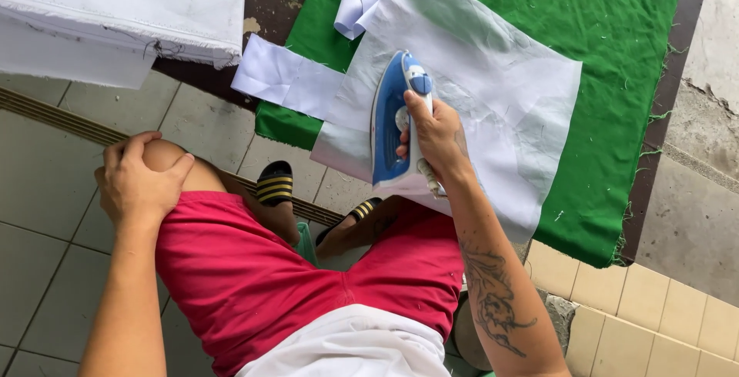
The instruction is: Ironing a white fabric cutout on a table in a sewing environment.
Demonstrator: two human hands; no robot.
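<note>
The right hand (437,134) is wrapped tight around the handle of a blue and white steam iron (394,123), fingers curled under the grip and thumb lying along the top near the button. The left hand (138,180) holds nothing; it rests open and cupped over the bare left knee, away from the work.

The iron sits soleplate-down on a white piece of fabric (493,92), near that piece's left edge and close to the near-left corner of the green cloth (616,77) that covers the table. The white piece overhangs the near edge of the green cloth, toward the person's lap in red shorts (254,277).

With no second hand pinning it, the white fabric could drag or ruck up under the iron and take a pressed-in crease. The iron stands close to the near edge, so a push toward the body could tip it off onto the thighs or the sandalled feet (275,183) just below. Left sitting in one spot, it could scorch the thin fabric. Smaller white pieces (289,77) lie at the left edge and could slip to the tiled floor (46,161).
</note>
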